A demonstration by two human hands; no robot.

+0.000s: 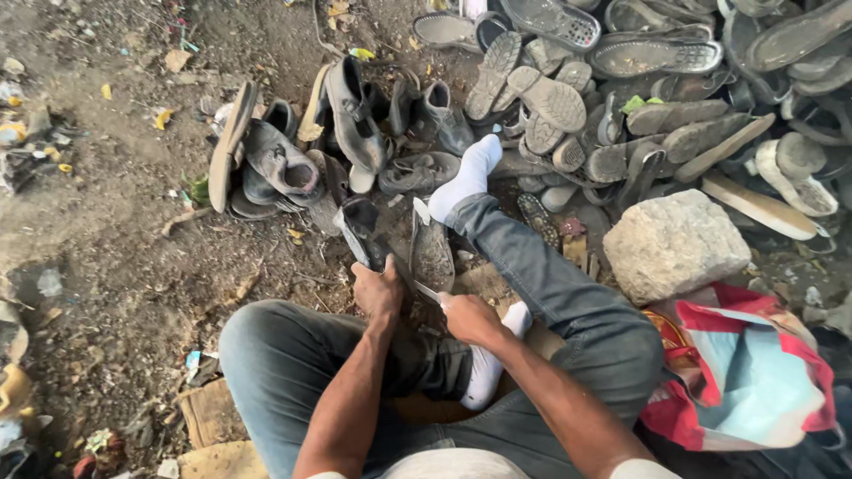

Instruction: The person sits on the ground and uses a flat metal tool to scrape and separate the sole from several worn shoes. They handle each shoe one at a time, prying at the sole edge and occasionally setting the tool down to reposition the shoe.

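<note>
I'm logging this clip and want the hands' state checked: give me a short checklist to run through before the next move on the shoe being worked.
1. Left hand grips the dark worn shoe: ok.
2. Right hand holds a thin light blade-like tool: ok, though its kind cannot be told.
3. Grey dusty shoe sole stands upright between the hands: ok.
4. Tool edge clear of left fingers: cannot tell.
5. White-socked foot apart from the tool: ok.
6. Grey rough stone block clear of the hands: ok.
</note>
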